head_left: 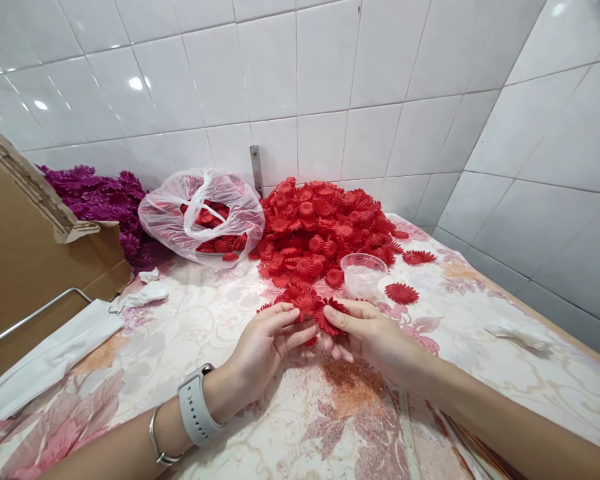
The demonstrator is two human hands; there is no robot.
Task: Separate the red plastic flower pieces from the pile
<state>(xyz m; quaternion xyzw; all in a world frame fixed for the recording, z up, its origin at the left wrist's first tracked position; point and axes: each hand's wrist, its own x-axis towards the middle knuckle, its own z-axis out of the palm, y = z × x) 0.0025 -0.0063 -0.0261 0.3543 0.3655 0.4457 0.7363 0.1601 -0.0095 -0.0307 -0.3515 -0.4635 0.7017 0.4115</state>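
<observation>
My left hand (265,343) and my right hand (367,333) meet over the flowered tablecloth (220,320), fingers pinched together on red fabric flower pieces (316,312). My left wrist wears a white watch (196,407) and a thin bracelet. Just beyond my hands lies a big heap of red flower pieces (320,223). A small clear plastic cup (363,273) stands at the heap's front edge, right above my right hand.
A clear plastic bag (203,213) with more red pieces sits left of the heap. Purple flower pieces (100,197) are piled at the back left beside a cardboard box (35,247). White paper (50,357) lies at the left. White tiled walls enclose the corner.
</observation>
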